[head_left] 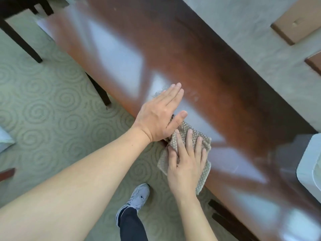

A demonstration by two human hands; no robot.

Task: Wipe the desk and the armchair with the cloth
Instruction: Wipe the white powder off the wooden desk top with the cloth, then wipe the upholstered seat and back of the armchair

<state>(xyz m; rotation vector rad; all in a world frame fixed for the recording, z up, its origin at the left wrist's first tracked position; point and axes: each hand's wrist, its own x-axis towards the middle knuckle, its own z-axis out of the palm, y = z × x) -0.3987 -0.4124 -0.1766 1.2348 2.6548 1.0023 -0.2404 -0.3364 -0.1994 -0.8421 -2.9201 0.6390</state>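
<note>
Bright daylight glares off the desk (173, 54); edges blurred, wide-angle warped.

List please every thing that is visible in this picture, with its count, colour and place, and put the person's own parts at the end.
desk: one, glossy reddish-brown wood, runs diagonally from upper left to lower right.
cloth: one, beige woven, on the desk's near edge, partly hanging over it.
carpet: one, pale green with swirl pattern, floor on the left.
dark furniture legs: dark brown, upper left; the piece itself is cut off.
white object: one, right edge on the desk; what it is, unclear.
wall panels: two, light brown, upper right.
shoe: one, grey, bottom centre on the carpet.
left hand: flat, fingers straight, on the desk.
right hand: presses on the cloth.
</note>
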